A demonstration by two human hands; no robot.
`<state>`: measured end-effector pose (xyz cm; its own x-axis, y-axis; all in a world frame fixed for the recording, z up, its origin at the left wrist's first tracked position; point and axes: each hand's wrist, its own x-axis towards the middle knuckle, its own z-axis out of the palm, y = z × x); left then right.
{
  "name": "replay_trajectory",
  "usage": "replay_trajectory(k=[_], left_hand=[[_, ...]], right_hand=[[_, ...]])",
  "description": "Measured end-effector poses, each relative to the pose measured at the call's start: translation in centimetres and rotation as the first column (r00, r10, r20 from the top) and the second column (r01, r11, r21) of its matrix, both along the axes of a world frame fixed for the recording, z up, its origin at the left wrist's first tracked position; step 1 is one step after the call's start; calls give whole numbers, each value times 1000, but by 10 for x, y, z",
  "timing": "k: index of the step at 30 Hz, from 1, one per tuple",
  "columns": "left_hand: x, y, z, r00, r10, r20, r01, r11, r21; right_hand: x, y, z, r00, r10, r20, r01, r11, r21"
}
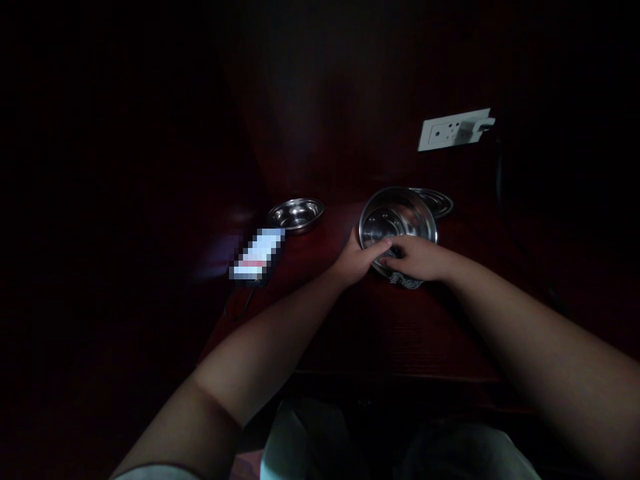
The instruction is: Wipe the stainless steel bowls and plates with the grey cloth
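Observation:
A steel bowl (397, 220) sits tilted toward me on the dark red table (425, 333). My left hand (357, 260) grips its near left rim, thumb over the edge. My right hand (417, 259) is closed on a dark patterned cloth (406, 281) pressed against the bowl's near rim; part of the cloth hangs below the hand.
A smaller steel bowl (296, 215) stands to the left, with a lit phone (257, 255) and a cable in front of it. A flat steel plate (436, 200) lies behind the big bowl. A white wall socket with a plug (454, 129) is at the back right. The room is very dark.

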<state>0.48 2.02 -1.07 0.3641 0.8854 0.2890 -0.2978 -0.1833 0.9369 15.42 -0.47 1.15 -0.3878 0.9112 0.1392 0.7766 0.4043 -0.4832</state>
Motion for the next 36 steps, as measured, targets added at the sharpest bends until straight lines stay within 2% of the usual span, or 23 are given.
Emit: replay_trajectory(k=[18, 36], left_hand=[[1, 1, 0, 1000, -9, 4, 9, 999, 34], [0, -1, 1, 1000, -2, -9, 2, 1000, 10]], right_hand=[[0, 0, 2, 1000, 13, 17, -13, 1000, -2], [-1, -1, 2, 1000, 3, 8, -3, 1000, -10]])
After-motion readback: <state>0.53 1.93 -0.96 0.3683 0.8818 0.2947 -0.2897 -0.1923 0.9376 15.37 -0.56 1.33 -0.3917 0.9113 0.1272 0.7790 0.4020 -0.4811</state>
